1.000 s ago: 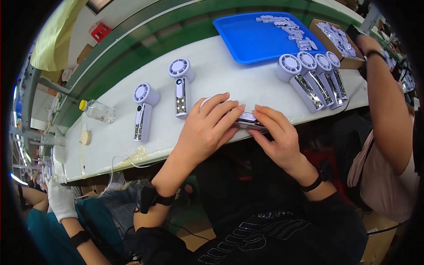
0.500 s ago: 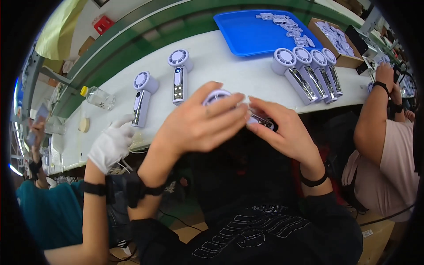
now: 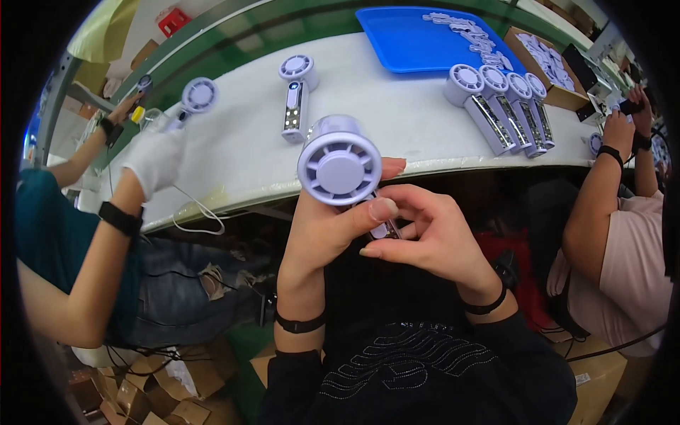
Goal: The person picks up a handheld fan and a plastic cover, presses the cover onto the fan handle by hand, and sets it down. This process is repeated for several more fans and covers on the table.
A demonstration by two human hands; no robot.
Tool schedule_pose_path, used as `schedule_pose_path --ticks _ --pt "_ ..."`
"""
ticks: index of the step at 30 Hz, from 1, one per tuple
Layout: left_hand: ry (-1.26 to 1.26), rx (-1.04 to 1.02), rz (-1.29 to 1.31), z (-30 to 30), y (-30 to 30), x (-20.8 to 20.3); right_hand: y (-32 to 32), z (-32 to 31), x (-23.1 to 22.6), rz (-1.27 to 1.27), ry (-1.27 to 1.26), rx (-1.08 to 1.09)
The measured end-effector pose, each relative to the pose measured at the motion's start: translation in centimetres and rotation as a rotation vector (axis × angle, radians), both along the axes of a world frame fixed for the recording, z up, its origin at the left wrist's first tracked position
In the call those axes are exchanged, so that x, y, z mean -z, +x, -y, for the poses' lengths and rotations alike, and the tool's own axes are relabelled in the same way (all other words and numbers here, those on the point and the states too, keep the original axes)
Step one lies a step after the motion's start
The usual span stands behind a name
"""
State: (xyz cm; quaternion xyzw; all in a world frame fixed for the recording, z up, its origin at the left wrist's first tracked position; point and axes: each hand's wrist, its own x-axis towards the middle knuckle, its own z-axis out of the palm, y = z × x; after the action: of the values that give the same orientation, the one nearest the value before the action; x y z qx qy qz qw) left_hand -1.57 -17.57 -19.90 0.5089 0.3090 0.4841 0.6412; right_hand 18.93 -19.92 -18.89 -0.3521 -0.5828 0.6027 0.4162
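A lavender handheld fan (image 3: 340,173) is held in front of my chest, near the table's edge, its round grille turned up toward me. My left hand (image 3: 308,230) wraps round it just below the head, the thumb across the handle. On the lower handle, partly covered by fingers, my right hand (image 3: 443,234) closes with thumb and fingertips. Some inner parts of the handle show between my hands. Beyond them, another fan (image 3: 293,106) lies on the white table with its handle's inside exposed.
Several open-handled fans (image 3: 489,106) lie side by side at right. Behind them are a blue tray (image 3: 400,42) and a cardboard box (image 3: 567,88), both holding pale parts. At left, a co-worker's gloved hand (image 3: 157,152) holds a fan (image 3: 198,98). Another co-worker's arm (image 3: 602,177) is at right.
The fan in my hands has turned its grille toward me, and my hands have come lower and closer to my body. The co-worker's gloved hand has lifted the left fan away.
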Motion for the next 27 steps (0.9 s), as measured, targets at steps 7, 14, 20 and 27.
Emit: schedule_pose_path --ticks 7,14,20,27 --pt "-0.002 -0.008 0.072 0.1 0.4 0.4 -0.3 -1.0 -0.9 0.09 -0.212 -0.152" --pt "0.099 0.04 0.02 -0.2 0.3 2.4 -0.7 -1.2 2.0 0.011 -0.005 -0.095" --pt "0.223 0.135 0.256 -1.4 1.2 5.1 -1.4 -0.8 2.8 0.119 0.329 0.048" --pt "0.051 -0.046 -0.027 -0.5 1.1 1.7 -0.4 -1.7 1.6 0.117 -0.137 -0.142"
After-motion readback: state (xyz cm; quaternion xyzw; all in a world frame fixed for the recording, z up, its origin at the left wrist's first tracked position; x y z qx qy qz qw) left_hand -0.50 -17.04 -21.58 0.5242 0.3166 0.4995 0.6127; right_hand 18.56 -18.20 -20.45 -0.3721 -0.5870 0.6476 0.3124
